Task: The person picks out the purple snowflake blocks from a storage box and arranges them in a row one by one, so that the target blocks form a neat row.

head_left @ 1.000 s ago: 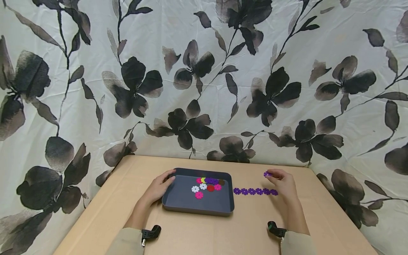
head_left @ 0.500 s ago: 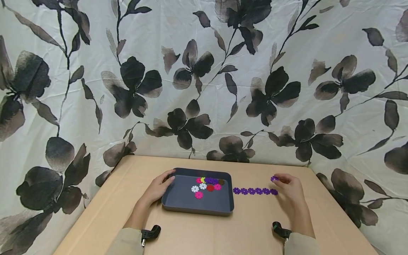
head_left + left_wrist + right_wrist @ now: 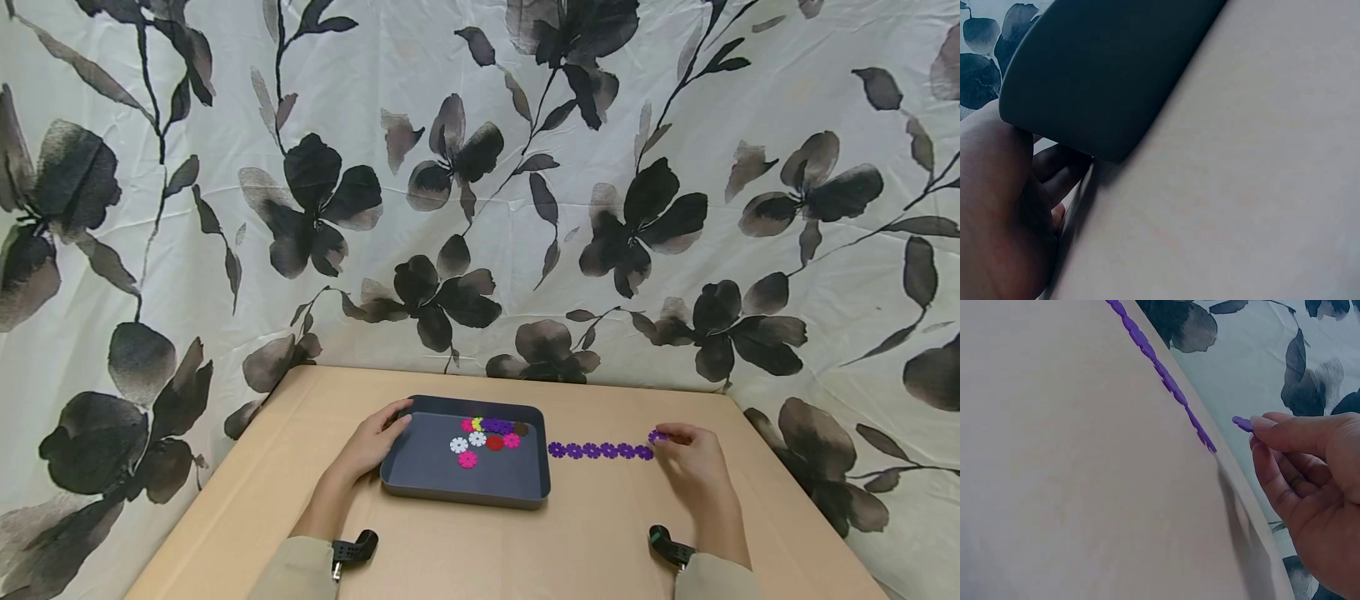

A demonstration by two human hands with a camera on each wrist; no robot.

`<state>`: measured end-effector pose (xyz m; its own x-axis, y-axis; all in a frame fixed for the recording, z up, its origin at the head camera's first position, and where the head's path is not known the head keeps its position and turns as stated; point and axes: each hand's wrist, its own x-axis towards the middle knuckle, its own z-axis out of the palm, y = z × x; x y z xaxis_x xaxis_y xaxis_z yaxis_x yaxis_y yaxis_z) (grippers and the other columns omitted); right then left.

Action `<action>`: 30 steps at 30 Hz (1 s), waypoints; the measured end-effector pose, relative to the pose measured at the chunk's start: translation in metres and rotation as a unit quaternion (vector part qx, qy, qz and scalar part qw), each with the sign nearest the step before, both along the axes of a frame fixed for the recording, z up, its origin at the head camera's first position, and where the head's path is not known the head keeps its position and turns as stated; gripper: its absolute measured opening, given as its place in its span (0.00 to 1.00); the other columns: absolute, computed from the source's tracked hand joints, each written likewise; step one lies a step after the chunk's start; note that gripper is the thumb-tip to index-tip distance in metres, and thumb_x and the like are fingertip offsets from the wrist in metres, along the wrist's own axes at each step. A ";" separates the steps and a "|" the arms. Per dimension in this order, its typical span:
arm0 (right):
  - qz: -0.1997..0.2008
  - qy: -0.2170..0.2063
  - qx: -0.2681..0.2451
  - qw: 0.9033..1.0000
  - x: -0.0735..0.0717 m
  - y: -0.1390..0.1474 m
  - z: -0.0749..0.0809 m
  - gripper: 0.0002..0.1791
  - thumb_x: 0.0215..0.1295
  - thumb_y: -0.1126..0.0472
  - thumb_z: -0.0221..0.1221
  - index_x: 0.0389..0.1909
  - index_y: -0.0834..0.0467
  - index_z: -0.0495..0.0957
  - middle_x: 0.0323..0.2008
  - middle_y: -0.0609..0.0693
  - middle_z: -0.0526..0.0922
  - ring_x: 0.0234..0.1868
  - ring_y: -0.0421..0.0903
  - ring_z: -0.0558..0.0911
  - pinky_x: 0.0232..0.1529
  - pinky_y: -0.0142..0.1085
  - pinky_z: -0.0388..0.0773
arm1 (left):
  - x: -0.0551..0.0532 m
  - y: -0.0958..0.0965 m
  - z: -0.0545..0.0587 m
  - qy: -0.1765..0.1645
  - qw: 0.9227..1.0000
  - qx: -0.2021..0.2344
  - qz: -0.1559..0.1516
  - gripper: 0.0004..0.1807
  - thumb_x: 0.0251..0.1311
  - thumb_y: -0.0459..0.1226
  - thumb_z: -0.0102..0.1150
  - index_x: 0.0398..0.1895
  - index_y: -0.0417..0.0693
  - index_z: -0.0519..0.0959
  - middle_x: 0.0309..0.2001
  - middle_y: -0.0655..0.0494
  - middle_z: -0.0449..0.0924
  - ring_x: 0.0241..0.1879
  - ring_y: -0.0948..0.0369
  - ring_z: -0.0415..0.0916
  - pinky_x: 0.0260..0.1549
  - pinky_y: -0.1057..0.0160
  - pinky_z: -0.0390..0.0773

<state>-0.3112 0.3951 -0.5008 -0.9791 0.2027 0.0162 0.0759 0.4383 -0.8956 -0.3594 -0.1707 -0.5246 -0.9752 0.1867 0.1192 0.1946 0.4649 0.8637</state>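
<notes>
My right hand [image 3: 693, 457] pinches a purple flower-shaped disc [image 3: 657, 436] between thumb and fingertips. The disc is held above the table, just past the right end of a row of joined purple flower discs [image 3: 592, 450]. In the right wrist view, the pinched disc [image 3: 1243, 424] is apart from the row's end [image 3: 1210, 445]. My left hand [image 3: 369, 442] grips the left side of a dark grey tray [image 3: 465, 492], and the left wrist view has some fingers bent beneath its edge. Pink, white, red, yellow, purple and brown flower discs [image 3: 495, 443] lie in the tray.
The light wooden table [image 3: 480, 550] runs back to a floral cloth [image 3: 450, 208] hanging behind it. Black bands with cameras [image 3: 357, 547] sit on both wrists.
My right hand has moved right and toward me with the pinched purple disc, coming near the row's right end. My left hand and the tray have stayed in place.
</notes>
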 end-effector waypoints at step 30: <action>0.019 -0.039 0.137 0.990 -0.003 0.016 -0.002 0.15 0.69 0.67 0.64 0.54 0.70 0.83 0.50 0.66 0.85 0.50 0.56 0.81 0.41 0.28 0.77 | -0.001 -0.001 -0.001 0.000 1.000 -0.002 0.001 0.28 0.80 0.50 0.50 0.78 0.57 0.67 0.79 0.48 0.64 0.81 0.44 0.55 0.79 0.38 0.55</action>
<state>-0.3142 0.4110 -0.5026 -0.9864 0.1643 -0.0107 0.1192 0.6678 -0.7347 -0.3604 -0.1714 -0.5261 -0.9756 0.1850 0.1182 0.1934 0.4693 0.8616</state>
